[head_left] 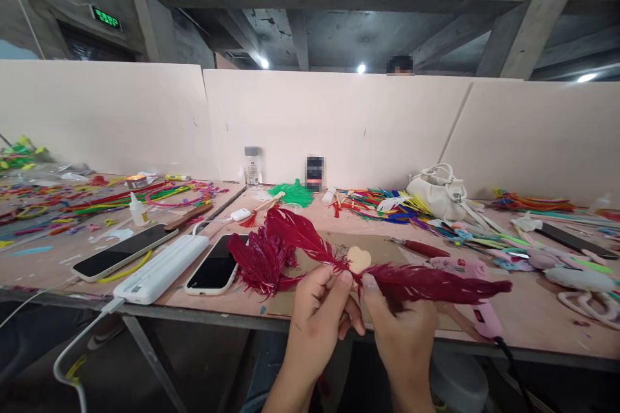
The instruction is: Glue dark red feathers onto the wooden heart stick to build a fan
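My left hand [320,310] is closed in a pinch at the base of a dark red feather [303,235], which slants up to the left. Beside it my right hand [404,329] has its thumb pressed on the quill end of another dark red feather [436,282], which stretches out to the right. The two quill ends meet between my thumbs. Just above them shows a pale heart-shaped piece [359,259]; whether my fingers hold it or it lies behind them, I cannot tell. To the left, a bunch of dark red feathers [265,255] lies partly over a phone.
A pink glue gun [487,316] and a red-handled tool [423,247] lie to the right. Left are a phone [212,270], a white power bank [162,268] with cables and another phone [121,251]. A white handbag [436,192] and coloured feathers [387,205] stand behind.
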{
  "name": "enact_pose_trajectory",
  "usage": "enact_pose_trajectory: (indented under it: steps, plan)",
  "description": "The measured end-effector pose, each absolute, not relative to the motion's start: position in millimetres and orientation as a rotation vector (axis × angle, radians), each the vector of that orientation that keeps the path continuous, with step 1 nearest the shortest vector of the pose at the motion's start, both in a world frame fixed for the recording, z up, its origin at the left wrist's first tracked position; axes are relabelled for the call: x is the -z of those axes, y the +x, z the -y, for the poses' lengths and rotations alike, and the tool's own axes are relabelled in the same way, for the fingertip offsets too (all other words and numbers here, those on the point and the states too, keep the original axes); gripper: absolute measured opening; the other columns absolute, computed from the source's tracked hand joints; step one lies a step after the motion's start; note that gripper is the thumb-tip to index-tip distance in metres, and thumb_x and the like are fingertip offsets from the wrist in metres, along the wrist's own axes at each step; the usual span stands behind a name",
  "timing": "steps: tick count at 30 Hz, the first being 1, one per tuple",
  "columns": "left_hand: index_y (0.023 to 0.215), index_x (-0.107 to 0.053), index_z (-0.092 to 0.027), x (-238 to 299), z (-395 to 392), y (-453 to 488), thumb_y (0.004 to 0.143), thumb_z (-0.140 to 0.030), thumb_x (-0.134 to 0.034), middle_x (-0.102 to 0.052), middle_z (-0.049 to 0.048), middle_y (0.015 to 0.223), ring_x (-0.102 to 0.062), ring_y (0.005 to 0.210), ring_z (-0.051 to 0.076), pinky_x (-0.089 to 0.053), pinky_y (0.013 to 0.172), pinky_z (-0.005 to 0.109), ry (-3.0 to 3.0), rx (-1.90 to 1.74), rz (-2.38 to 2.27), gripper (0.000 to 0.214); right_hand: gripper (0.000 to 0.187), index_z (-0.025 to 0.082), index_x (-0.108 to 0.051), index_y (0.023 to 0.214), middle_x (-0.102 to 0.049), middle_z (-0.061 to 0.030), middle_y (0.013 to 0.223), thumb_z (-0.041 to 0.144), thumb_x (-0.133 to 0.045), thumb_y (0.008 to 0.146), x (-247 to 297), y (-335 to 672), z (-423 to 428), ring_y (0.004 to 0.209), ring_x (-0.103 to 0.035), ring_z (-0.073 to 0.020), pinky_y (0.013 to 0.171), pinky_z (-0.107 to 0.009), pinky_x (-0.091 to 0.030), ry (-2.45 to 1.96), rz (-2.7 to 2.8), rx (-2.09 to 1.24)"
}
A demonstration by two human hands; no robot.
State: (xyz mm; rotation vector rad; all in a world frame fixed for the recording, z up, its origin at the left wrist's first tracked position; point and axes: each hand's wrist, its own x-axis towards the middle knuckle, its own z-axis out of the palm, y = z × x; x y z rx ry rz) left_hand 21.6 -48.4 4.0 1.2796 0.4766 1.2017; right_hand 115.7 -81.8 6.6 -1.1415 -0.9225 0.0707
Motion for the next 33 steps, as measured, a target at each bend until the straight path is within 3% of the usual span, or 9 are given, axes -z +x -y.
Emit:
enact_pose_trajectory:
  steps: [9,19,33]
  plan:
    - [0.073,-0.058,-0.017,-5.7,50.0,23.9,0.095,-0.048,-0.067,-0.058,-0.0025,0.051,-0.055,0.042,0.01,-0.037,0.037,0.015,1.274,-1.246,-0.49,0.039,0.016,0.019,-0.071,0.084,-0.072,-0.0046,0.08,0.033,-0.067,0.091,5.4,123.2,75.1,0.08,-0.068,-0.0219,0.068,-0.032,-0.052,-0.991,1.09,-0.144]
    - [0.073,-0.064,-0.015,-1.3,42.8,19.9,0.094,-0.046,-0.068,-0.062,0.001,0.05,-0.058,0.042,0.011,-0.036,0.035,0.015,1.264,-1.15,-0.377,0.037,0.017,0.02,-0.066,0.073,-0.064,0.0009,0.065,0.032,-0.071,0.084,0.7,119.9,77.4,0.056,-0.058,-0.0141,0.053,-0.025,-0.05,-0.98,0.965,-0.277]
    - [0.075,-0.056,-0.019,-5.9,51.1,22.9,0.1,-0.051,-0.058,-0.055,-0.0033,0.049,-0.047,0.04,0.008,-0.034,0.039,0.016,1.405,-1.211,-0.498,0.041,0.02,0.02,-0.066,0.067,-0.065,0.0016,0.062,0.032,-0.069,0.084,-2.7,121.2,79.1,0.061,-0.061,-0.0172,0.066,-0.03,-0.051,-1.089,0.994,-0.144]
